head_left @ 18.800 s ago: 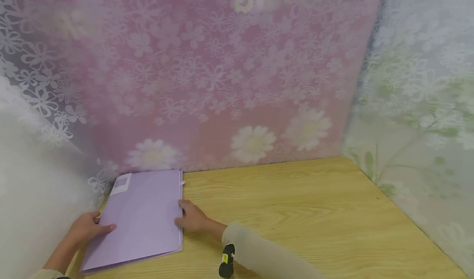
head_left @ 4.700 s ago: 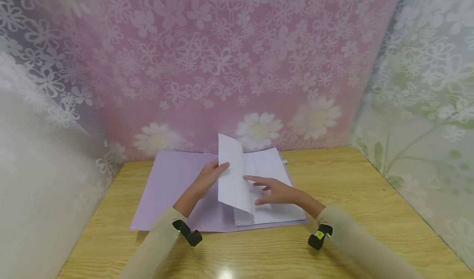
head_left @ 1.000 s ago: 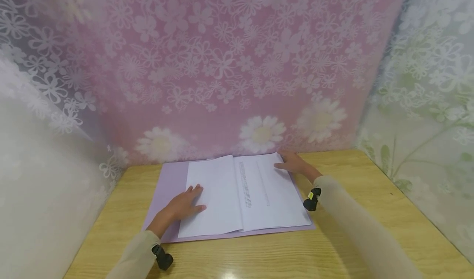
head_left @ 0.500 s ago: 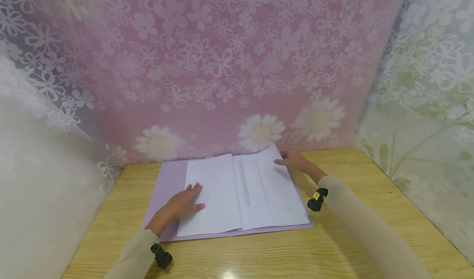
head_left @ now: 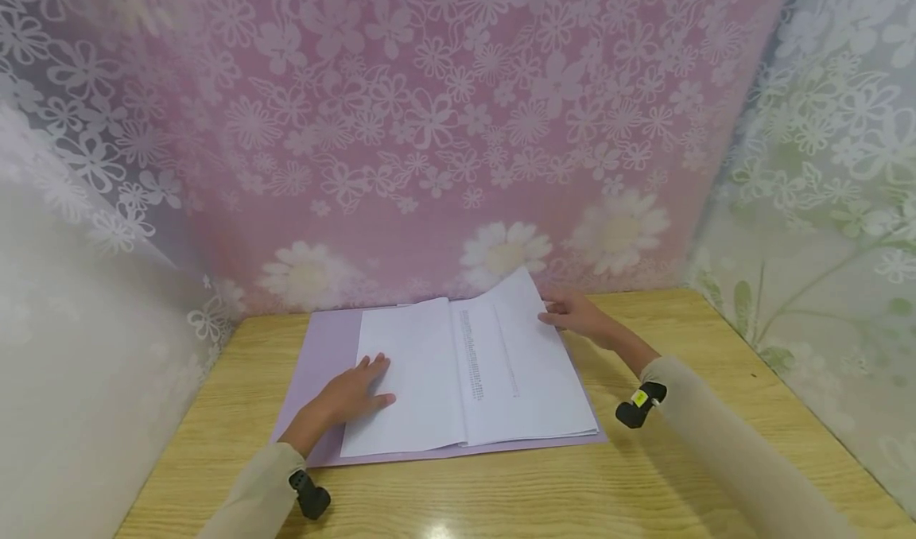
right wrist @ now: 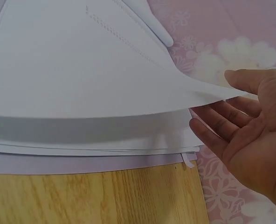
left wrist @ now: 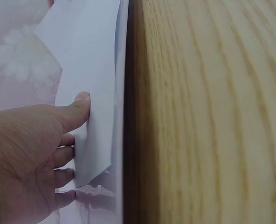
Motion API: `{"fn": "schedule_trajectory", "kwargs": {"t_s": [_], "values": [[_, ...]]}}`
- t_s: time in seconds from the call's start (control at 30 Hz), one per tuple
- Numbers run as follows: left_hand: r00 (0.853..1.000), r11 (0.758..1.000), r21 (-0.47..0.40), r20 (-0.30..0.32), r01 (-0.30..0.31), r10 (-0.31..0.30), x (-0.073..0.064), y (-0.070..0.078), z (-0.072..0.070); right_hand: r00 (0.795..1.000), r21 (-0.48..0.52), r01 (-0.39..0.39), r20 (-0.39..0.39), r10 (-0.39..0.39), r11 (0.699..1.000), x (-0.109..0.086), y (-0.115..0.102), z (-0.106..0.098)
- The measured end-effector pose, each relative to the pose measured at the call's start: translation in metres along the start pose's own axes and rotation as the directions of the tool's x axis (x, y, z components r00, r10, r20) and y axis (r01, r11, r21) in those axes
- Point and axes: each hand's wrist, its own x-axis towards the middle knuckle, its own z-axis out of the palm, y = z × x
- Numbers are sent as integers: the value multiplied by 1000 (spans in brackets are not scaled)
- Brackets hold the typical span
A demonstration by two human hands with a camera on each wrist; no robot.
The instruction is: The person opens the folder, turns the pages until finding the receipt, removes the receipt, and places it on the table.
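Observation:
A lilac document folder (head_left: 327,340) lies spread on the table with white pages across both sides. My left hand (head_left: 354,396) rests on the blank left page (head_left: 422,364), fingers spread; the left wrist view shows its thumb (left wrist: 77,112) along the paper. At the far right corner, my right hand (head_left: 578,316) holds the edge of the top printed page (head_left: 525,348). In the right wrist view its thumb lies above the raised paper corner (right wrist: 208,93) and its fingers (right wrist: 217,119) are bent underneath. More sheets (right wrist: 105,137) lie flat below the raised page.
The wood-grain table (head_left: 458,499) extends in front of and on both sides of the folder. A pink floral backdrop (head_left: 401,165) stands right behind it, with pale side panels left and right. A small white tab (right wrist: 188,160) sticks out at the folder's edge.
The folder was closed at the left and now lies open nearer the middle, pages turned leftward. Over the last second my right hand lifted the right page's far corner. My left hand stayed put.

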Motion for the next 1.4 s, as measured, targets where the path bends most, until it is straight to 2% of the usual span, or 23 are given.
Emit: {"fn": "schedule_trajectory", "kwargs": {"t_s": [0.17,0.33,0.47,0.63,0.77,1.0,1.2,1.4], "values": [[1000,1000,-5,6,3,-3,-1,-1,0,996,86,-68,56,64,994,-18,-6,2],[1000,1000,-5,5,3,-3,-1,-3,1,990,191,-65,134,39,979,-33,-8,5],[1000,1000,-4,2,6,-6,-1,-2,1,987,225,-63,159,27,972,-40,-6,8],[1000,1000,-11,0,7,-7,-2,-2,2,984,161,11,176,-40,987,-47,-5,16],[1000,1000,-14,4,6,-6,-3,-4,4,971,165,43,224,-80,985,-47,-8,25],[1000,1000,-9,2,-5,5,-2,-3,3,962,103,66,256,-90,992,-45,-18,41],[1000,1000,-5,6,-12,12,-2,-1,0,953,53,121,272,-131,991,-43,-24,54],[1000,1000,-15,-2,-20,20,-1,1,-2,946,-85,202,277,-171,976,-39,-28,61]]}}
